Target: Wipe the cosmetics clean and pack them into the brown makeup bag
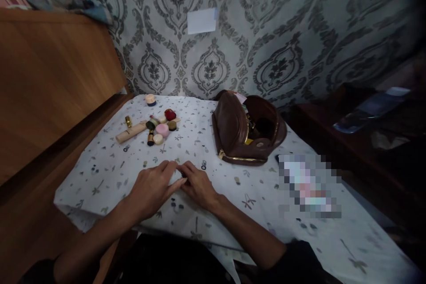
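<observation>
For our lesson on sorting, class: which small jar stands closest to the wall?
The peach-topped jar with the dark blue base; it stands alone, while the other jars bunch together.

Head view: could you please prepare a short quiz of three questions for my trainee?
1. True or false: the brown bag is open.
2. Among the small items left of the brown bag, which one is nearest the wall?
3. The left hand and right hand are: (a) inside the brown bag; (b) close together; (c) far apart.

Key: 1. True. 2. The peach-and-dark container. 3. b.
</observation>
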{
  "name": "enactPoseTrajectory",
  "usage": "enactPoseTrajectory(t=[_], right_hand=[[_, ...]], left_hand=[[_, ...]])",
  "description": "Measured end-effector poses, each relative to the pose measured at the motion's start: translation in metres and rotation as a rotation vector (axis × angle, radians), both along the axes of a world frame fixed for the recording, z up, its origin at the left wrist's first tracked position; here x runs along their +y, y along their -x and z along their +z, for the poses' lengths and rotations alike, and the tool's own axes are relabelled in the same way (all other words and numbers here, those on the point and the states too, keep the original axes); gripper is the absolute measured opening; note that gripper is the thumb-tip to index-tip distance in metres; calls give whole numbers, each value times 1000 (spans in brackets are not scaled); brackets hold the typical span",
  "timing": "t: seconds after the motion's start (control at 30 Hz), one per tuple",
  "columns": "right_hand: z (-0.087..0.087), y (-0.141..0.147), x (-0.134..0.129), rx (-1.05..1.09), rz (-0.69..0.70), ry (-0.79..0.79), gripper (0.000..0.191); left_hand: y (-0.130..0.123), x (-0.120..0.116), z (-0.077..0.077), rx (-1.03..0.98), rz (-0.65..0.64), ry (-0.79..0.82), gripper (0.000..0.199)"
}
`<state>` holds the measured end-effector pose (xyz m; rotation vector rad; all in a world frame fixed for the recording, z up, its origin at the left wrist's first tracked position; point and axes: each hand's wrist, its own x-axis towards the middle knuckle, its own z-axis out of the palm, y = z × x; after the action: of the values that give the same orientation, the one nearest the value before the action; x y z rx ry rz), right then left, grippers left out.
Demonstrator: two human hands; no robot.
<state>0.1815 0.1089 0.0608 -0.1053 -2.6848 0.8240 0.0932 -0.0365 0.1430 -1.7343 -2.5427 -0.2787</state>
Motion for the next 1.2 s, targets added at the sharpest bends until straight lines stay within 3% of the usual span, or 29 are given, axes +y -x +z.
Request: enactPoseTrajectory(t=[0.13,0.23,0.37,0.5,0.67,0.8,0.97,1.07,1.2], right_hand=[[1,-4,-3,-3,32,-133,33],[0,-3,-3,24,52,-131,28],[0,-2,-1,84,75,-33,31],[0,-2,0,105,91,96,33],[-3,0,0,146,70,233,20],[-2,3,1,178,-17,304,7],[0,4,2,128,-79,283,12],[-2,1,0,100,-52,155,9],[-1,-3,-5,19,-12,-69,19]], left_hand=[[-1,5,14,-135,48,100,38],[5,8,16,-356,78,23,34],[13,8,5,-545,148,-130,29],[17,5,-10,-603,93,-280,27],[12,-4,-27,-438,23,-456,26],[6,-11,-41,-271,-82,-426,41],[3,-15,-54,4,-154,-417,45],[0,-15,-47,254,-200,-423,31],[-12,-10,-20,446,-245,-383,22]])
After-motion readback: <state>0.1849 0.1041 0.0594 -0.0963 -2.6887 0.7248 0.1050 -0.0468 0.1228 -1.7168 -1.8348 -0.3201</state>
